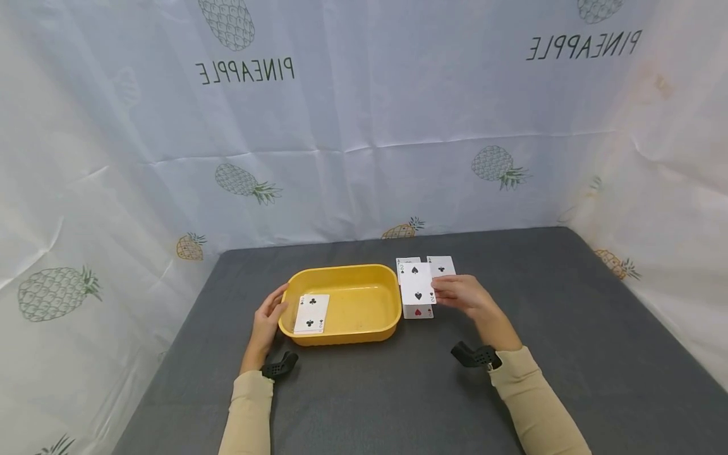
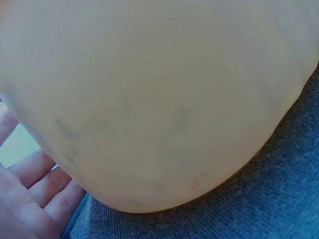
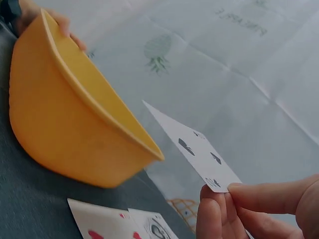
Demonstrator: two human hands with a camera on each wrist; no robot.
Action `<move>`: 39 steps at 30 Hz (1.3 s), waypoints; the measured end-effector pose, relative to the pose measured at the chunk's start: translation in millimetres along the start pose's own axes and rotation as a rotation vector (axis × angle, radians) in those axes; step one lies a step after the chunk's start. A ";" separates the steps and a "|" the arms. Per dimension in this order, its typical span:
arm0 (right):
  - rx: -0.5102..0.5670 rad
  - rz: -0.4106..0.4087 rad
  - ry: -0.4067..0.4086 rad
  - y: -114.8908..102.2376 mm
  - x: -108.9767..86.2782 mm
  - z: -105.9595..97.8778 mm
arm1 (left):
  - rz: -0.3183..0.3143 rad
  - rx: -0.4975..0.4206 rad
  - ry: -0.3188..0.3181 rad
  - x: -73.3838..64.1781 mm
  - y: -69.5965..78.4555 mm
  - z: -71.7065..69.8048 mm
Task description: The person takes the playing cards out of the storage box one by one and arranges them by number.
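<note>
In the head view, a yellow plastic tub (image 1: 358, 336) stands on the dark table, with a two of clubs (image 1: 311, 314) lying inside at its left end. My left hand (image 1: 268, 319) holds the tub's left rim; in the left wrist view its fingers (image 2: 52, 191) bend against the tub wall (image 2: 149, 124). The two of spades (image 1: 417, 284) is pinched at its edge between the thumb and fingers of my right hand (image 1: 463, 296). In the right wrist view this card (image 3: 194, 149) is raised and tilted beside the tub (image 3: 75, 134).
Right of the tub, under the raised card in the head view, lies a hearts card (image 1: 418, 312). Behind are a partly covered card (image 1: 408, 260) and a clubs card (image 1: 440, 265). White pineapple-print cloth (image 1: 352, 189) hangs behind the table (image 1: 387, 398) and along both sides.
</note>
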State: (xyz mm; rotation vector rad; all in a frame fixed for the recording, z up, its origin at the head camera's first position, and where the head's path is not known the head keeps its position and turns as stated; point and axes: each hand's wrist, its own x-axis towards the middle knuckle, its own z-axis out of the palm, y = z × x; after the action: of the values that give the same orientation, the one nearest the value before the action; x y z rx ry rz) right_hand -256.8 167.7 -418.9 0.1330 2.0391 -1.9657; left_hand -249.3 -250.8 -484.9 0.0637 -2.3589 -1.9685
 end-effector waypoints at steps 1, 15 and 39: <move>-0.002 0.000 0.003 1.4 1.0 -3.2 | 0.003 -0.001 0.000 0.1 -0.3 0.0; -0.003 0.126 0.060 34.6 16.6 -54.7 | -0.003 -0.007 -0.004 2.2 -2.0 0.7; -0.128 0.139 0.102 38.8 18.1 -61.7 | -0.011 0.004 -0.001 3.0 -1.5 0.2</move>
State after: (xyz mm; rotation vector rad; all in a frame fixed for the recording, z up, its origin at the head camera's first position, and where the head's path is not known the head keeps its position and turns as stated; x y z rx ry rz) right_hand -272.8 228.3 -460.3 0.3435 2.1500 -1.7738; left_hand -252.4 -251.1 -486.3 0.0758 -2.3684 -1.9685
